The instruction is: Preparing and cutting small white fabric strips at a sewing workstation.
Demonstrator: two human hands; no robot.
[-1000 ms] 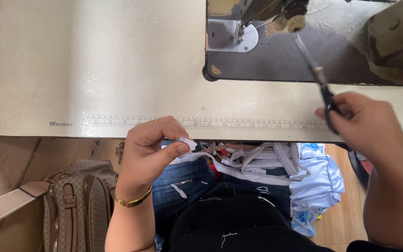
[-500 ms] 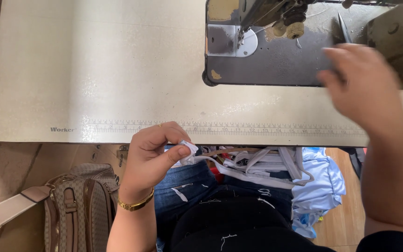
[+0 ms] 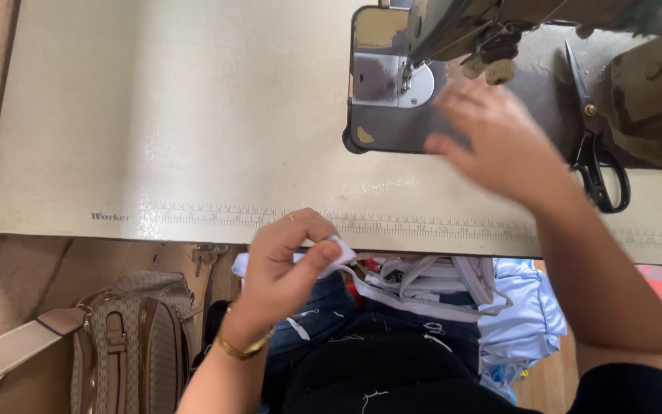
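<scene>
left hand (image 3: 289, 257) pinching small white fabric piece (image 3: 340, 251) at pale sewing table (image 3: 155, 130) edge. right hand (image 3: 503, 142) blurry, fingers spread, empty, over grey machine bed (image 3: 392, 126); black scissors (image 3: 595, 142) just beside.

cream table top (image 3: 155, 115) with a printed ruler strip, dark grey sewing-machine bed (image 3: 392, 130) with chipped paint, black-handled scissors (image 3: 596, 149), white fabric strip (image 3: 339, 251), white straps (image 3: 423, 280), light blue cloth (image 3: 522, 322), beige patterned bag (image 3: 128, 337), gold bracelet (image 3: 243, 349)
</scene>
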